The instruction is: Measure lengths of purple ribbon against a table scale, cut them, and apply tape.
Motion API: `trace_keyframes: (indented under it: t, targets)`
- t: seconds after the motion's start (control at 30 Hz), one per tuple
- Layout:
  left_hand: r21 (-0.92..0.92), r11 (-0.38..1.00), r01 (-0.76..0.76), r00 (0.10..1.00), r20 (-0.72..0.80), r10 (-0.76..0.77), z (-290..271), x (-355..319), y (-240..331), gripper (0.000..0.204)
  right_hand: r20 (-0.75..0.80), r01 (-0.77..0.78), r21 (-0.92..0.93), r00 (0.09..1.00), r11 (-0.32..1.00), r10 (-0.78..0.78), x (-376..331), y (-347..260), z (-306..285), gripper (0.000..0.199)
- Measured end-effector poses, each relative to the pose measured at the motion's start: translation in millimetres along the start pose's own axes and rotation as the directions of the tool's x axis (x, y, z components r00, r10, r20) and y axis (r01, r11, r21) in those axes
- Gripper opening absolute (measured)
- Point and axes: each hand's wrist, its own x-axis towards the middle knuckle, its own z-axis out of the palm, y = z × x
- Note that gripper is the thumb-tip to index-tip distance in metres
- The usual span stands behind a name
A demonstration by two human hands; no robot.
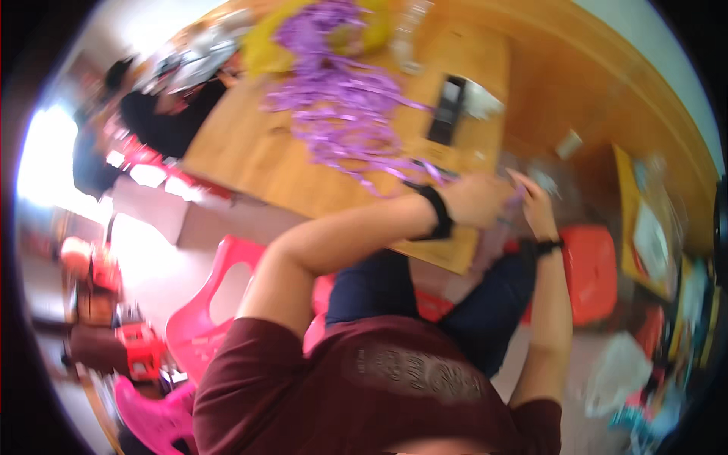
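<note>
A tangled heap of purple ribbon (341, 106) spreads over the wooden table (250, 163), with loose strands trailing toward its near right corner. My left hand (478, 200) reaches across to that corner, its fingers curled; motion blur hides what is in them. Just right of it, beyond the table's edge, my right hand (539, 206) is closed with thumb and fingers pinched on a small bit of purple ribbon (519, 195). Both hands are close together, and dark bands circle the wrists.
A black oblong object (447, 110) lies on the table beside crumpled white material (481, 101). Behind the ribbon is a yellow bag (265, 47). A red stool (591, 274) stands at right, a pink chair (199, 327) at left. Another person in dark clothing (174, 117) is at the far left.
</note>
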Motion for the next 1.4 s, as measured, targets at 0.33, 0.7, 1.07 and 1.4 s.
trace_keyframes:
  t: [0.33, 0.7, 1.07, 1.4]
  targets:
    - [-0.478, 0.872, 0.106, 0.948, -0.215, -0.233, 7, -5, 46, 0.051, -0.367, 0.144, -0.222, 0.904, 0.964, -0.220, -53, -94, 0, 0.024]
    - [-0.639, 0.768, -0.045, 0.959, -0.243, -0.145, -42, -20, 78, 0.036, -0.319, -0.174, -0.173, 0.941, 0.969, 0.112, -105, -196, -44, 0.030]
    - [-0.793, 0.578, 0.193, 0.977, 0.101, -0.187, -65, -45, 73, 0.031, -0.166, -0.107, 0.100, 0.979, 0.989, 0.122, -105, -217, -50, 0.033]
    - [-0.648, 0.740, 0.182, 0.974, 0.015, -0.226, -76, -57, 53, 0.023, 0.224, -0.310, 0.353, 0.944, 0.883, 0.242, -83, -208, -20, 0.028]
